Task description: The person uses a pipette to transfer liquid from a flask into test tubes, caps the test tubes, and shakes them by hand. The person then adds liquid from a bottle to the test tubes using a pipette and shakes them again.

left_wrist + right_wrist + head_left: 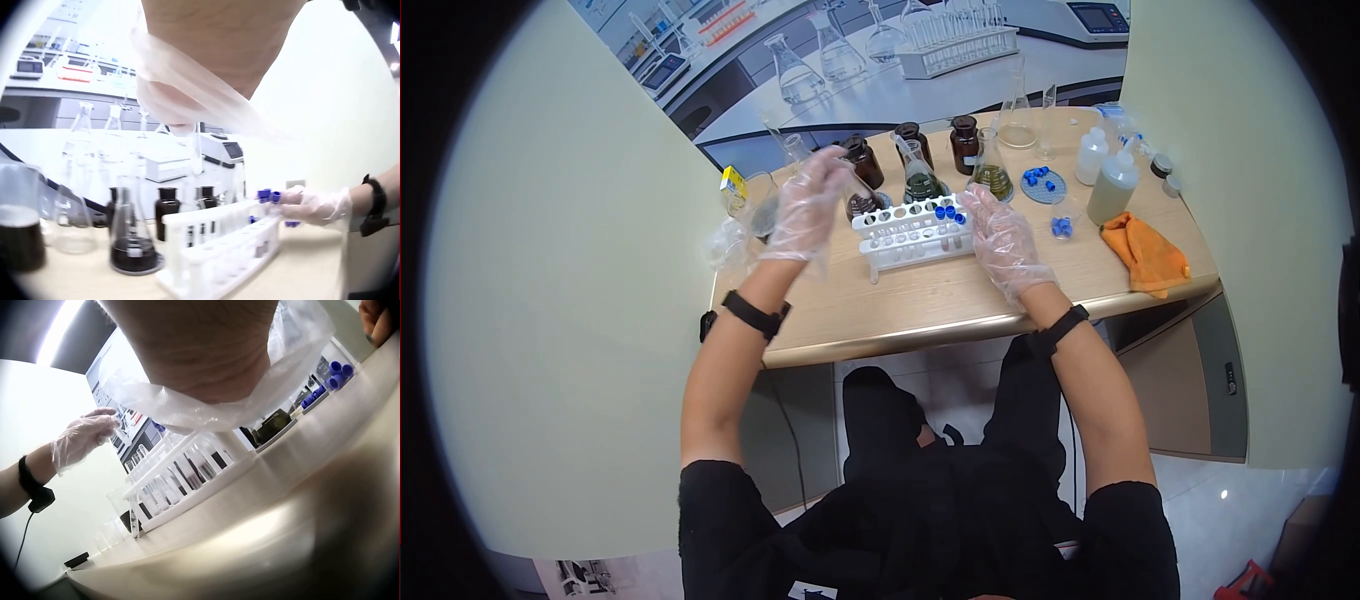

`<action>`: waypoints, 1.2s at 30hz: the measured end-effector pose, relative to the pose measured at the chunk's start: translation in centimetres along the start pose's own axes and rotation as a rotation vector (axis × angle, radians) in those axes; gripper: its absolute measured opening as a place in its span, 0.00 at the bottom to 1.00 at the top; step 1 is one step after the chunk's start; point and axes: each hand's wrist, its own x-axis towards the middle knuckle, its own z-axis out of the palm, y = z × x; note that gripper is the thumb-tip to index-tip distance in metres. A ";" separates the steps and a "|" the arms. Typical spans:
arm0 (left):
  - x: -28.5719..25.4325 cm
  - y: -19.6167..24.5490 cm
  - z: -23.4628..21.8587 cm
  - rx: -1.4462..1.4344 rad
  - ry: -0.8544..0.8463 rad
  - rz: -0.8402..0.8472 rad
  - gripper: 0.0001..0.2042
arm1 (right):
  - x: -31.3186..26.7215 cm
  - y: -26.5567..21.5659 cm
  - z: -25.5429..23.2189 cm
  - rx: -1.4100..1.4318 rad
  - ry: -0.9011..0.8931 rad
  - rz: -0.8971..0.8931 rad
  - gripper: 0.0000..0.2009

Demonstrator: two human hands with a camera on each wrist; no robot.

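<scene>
My gloved left hand (808,205) is raised above the left end of a white test tube rack (920,262). Its fingers pinch a clear test tube (197,153), which hangs down with its rounded end low. At the rack's right end, my gloved right hand (1003,240) grips the rack beside the blue-capped tubes (949,213); its fingertips are partly hidden. Several clear tubes (164,490) stand in the rack, some with a little dark or pinkish liquid at the bottom.
Behind the rack stand flasks of dark liquid (921,187) and brown bottles (965,140). Blue caps lie on a round dish (1057,187). Squeeze bottles (1114,187) and an orange cloth (1145,255) are at right. A beaker (22,215) of dark liquid stands at left.
</scene>
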 end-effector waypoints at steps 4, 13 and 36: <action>-1.5 2.5 5.7 -0.256 -0.165 0.009 0.17 | 0.0 -0.1 0.0 0.013 0.005 0.019 0.17; -3.2 4.2 8.8 0.087 -0.222 0.158 0.15 | 0.0 0.0 0.1 0.014 0.018 0.012 0.17; -3.7 3.3 11.4 0.102 -0.111 0.080 0.16 | 0.1 0.1 0.1 0.037 0.033 -0.001 0.17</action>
